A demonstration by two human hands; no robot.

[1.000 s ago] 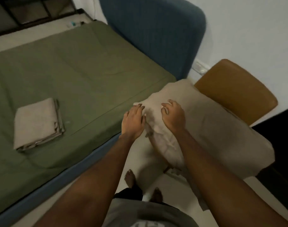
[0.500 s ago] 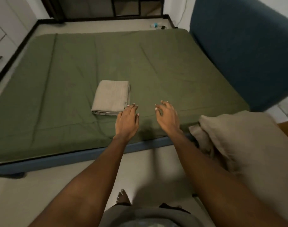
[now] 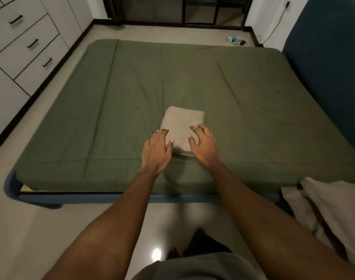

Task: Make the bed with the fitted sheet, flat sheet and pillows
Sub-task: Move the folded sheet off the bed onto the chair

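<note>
Both hands, left (image 3: 156,151) and right (image 3: 204,145), hover with fingers spread over the folded sheet (image 3: 182,128), holding nothing. A one-sided grab could spill its folds across the bed (image 3: 253,93).

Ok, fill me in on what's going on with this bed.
A person is making the bed. The green fitted sheet already covers the mattress. Both hands are reaching for the folded beige sheet lying near the bed's near edge: the left hand at its left side, the right hand over its right side, fingers spread, nothing gripped yet. A beige pillow waits off the bed at lower right.
</note>
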